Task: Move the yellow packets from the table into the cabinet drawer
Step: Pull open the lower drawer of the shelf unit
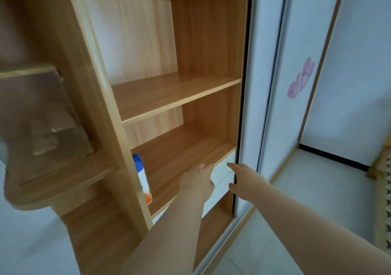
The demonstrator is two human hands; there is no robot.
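The left hand (196,181) is hovering at the top edge of the white drawer (224,168) below the lower shelf (179,147). The right hand (245,179) is holding its fingers straight at the drawer's right end. A spray can (142,178) is standing on that shelf.

left hand (197,182) reaching forward, relaxed, right hand (243,181) beside it, spread open

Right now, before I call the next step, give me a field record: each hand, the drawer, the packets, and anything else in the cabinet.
left hand: at the top edge of the white drawer, just under the lower shelf; grip unclear
right hand: fingers extended, holding nothing, at the drawer's right end
drawer: looks closed
yellow packets: none in view
spray can: blue cap, standing at the left of the lower shelf
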